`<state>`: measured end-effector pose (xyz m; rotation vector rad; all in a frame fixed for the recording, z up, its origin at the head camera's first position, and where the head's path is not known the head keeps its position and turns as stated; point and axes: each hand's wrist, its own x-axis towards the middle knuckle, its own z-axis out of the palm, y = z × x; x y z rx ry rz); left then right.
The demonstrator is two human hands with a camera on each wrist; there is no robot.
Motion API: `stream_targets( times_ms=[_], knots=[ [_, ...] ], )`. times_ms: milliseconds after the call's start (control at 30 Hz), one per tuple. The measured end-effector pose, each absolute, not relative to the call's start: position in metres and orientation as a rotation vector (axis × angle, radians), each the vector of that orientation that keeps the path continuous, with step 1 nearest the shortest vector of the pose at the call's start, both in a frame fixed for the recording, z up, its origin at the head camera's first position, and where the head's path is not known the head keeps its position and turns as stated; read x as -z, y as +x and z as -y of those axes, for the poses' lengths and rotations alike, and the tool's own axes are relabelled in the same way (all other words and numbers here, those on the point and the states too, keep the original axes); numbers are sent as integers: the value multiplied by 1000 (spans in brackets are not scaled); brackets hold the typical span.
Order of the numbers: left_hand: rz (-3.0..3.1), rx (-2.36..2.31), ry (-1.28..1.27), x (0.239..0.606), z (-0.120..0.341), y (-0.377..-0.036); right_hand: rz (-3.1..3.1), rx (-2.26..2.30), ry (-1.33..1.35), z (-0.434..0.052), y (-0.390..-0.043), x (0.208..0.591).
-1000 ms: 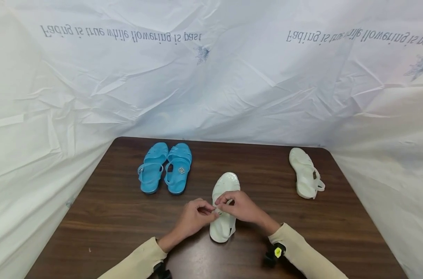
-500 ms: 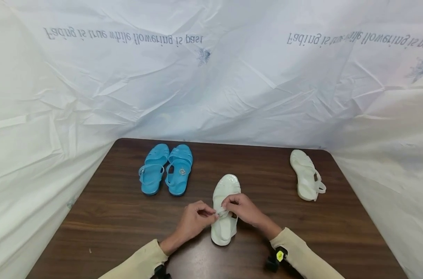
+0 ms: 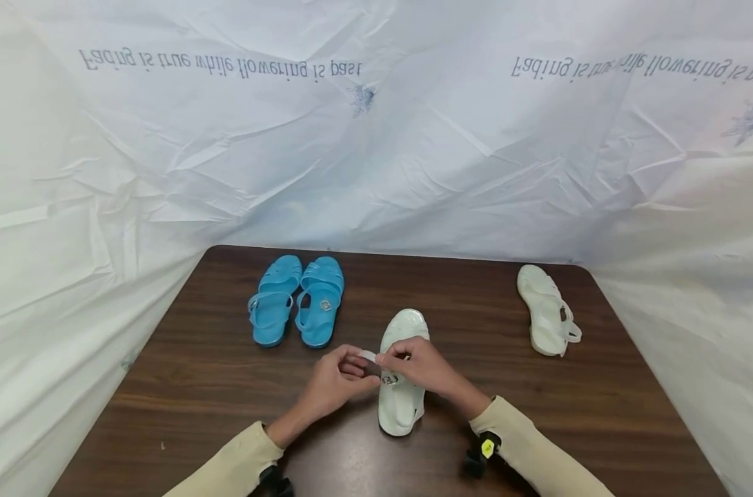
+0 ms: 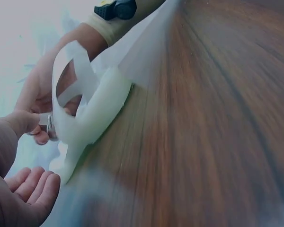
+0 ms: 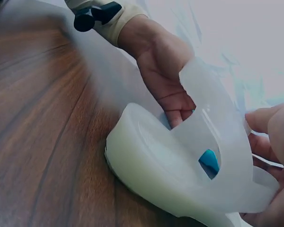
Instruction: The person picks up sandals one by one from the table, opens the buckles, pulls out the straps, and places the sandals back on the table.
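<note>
A white jelly sandal [image 3: 406, 326] lies toe away from me between both hands. My right hand [image 3: 422, 366] pinches its ankle strap, and the pale strap end [image 3: 368, 356] sticks out leftward past the fingertips. The metal buckle [image 3: 388, 379] shows just below those fingers. At the sandal's left side is my left hand [image 3: 329, 386], its thumb stretched toward the buckle and its fingers spread apart from the thumb, close to the strap end. The right wrist view shows the looped strap [image 5: 213, 127] standing up over the heel [image 5: 142, 142].
A pair of blue sandals [image 3: 317, 321] stands at the back left of the brown table [image 3: 227, 400]. Another white sandal [image 3: 540, 304] lies at the back right. White printed sheeting [image 3: 376, 166] hangs behind and along the sides.
My left hand has parted its fingers from the thumb at the buckle. My right hand has shifted left and up, and the strap end now points out to the left.
</note>
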<state>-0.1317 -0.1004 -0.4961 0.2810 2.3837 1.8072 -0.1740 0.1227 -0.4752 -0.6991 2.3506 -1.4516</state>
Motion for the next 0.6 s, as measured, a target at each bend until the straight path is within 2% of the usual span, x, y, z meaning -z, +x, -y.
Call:
stream_targets(
  times_ms=[200, 600],
  knots=[
    [-2360, -1693, 348, 498, 103, -133, -2365, 1362, -704, -128, -174, 470],
    [-2450, -1581, 495, 495, 80, -134, -2317, 1236, -592, -148, -175, 463]
  ],
)
